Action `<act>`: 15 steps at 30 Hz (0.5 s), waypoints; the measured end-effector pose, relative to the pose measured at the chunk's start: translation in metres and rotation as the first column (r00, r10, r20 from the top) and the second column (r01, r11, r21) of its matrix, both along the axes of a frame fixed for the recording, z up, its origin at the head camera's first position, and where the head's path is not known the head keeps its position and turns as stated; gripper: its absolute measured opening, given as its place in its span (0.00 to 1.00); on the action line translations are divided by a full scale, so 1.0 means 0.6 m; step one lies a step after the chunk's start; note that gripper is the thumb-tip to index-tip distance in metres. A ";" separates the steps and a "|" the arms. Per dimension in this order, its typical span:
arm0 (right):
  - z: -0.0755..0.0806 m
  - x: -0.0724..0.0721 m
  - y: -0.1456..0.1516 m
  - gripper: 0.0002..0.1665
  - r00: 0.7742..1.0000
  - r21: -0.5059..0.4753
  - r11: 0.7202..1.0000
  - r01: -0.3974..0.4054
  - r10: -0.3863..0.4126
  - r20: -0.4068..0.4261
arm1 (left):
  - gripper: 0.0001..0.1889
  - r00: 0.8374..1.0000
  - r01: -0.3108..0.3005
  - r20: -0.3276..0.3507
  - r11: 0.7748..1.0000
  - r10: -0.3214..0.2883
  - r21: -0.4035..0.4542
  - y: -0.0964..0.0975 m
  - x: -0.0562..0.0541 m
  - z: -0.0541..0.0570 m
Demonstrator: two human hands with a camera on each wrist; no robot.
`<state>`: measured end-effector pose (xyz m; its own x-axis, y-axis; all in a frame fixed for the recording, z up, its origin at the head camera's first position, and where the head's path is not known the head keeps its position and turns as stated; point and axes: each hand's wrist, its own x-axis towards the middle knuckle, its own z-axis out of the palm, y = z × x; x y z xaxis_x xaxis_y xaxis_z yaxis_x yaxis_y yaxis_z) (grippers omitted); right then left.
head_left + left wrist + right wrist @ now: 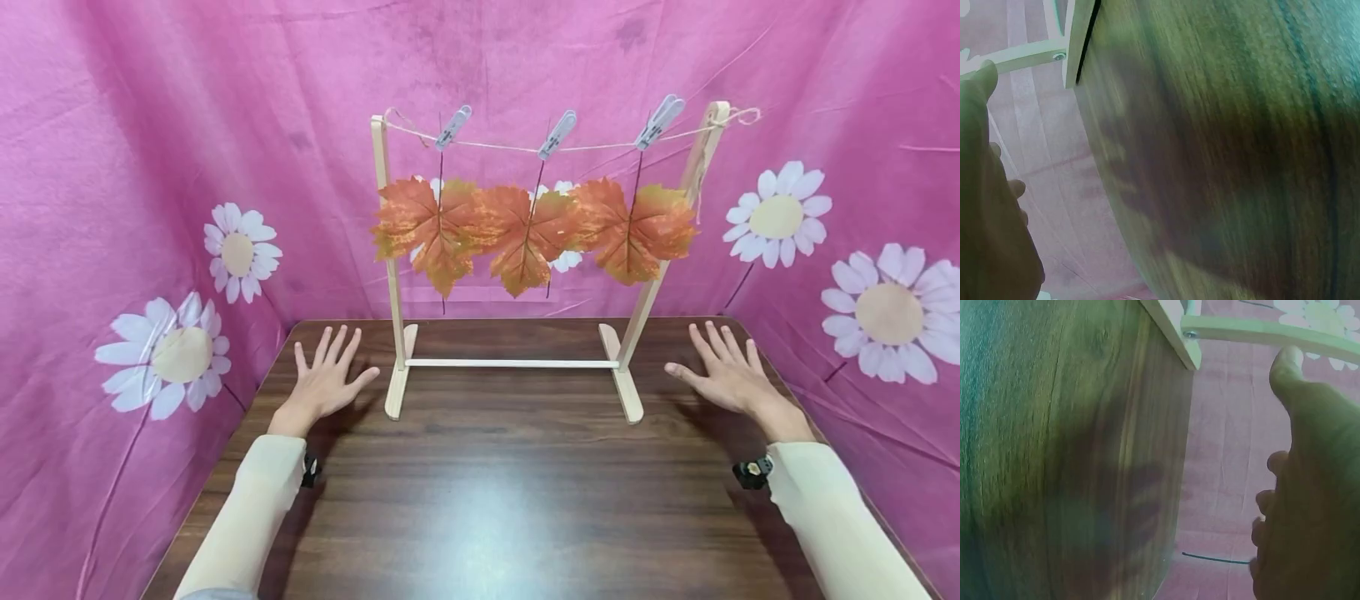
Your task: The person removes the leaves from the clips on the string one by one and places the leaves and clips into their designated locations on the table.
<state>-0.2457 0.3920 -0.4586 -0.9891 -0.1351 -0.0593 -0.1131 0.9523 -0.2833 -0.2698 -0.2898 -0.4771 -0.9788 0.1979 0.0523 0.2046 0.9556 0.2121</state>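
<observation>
A wooden stand [395, 308] is upright at the back of the table, with a string [491, 146] tied between its two posts. Three orange autumn leaves, left [431, 229], middle [525, 242] and right [630, 237], hang from it by their stems, each under a grey clothespin: left [453, 128], middle [557, 135], right [660, 122]. Left of the stand, my left hand [322, 387] is held above the table with fingers spread, touching nothing. On the other side, my right hand [731, 379] is likewise spread and holds nothing. Both hands cast shadows on the wood in the wrist views.
The dark wooden table [487, 483] ends just behind the stand's feet. A pink cloth [315, 100] printed with white flowers closes in the back and both sides. A white crossbar [510, 363] joins the stand's feet low down.
</observation>
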 end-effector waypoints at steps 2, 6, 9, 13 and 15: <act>0.005 -0.001 -0.002 0.61 0.999 -0.014 1.000 -0.010 0.010 -0.031 | 0.48 1.000 0.007 -0.007 1.000 -0.007 0.021 0.001 0.001 0.001; 0.015 -0.001 -0.008 0.60 0.992 -0.020 1.000 -0.020 0.018 -0.123 | 0.46 0.999 0.026 -0.042 0.999 -0.024 0.039 0.006 0.001 0.006; 0.019 0.000 -0.014 0.57 0.985 -0.014 1.000 -0.007 0.004 -0.174 | 0.45 0.995 0.043 -0.091 0.998 -0.040 0.037 0.009 0.001 0.008; 0.029 0.004 -0.028 0.46 0.970 -0.044 0.999 0.019 -0.029 -0.240 | 0.39 0.973 0.089 -0.215 0.995 -0.080 0.034 0.014 0.002 0.012; 0.038 0.007 -0.040 0.37 0.960 -0.069 0.997 0.027 -0.045 -0.276 | 0.34 0.945 0.118 -0.311 0.993 -0.104 0.025 0.018 0.003 0.016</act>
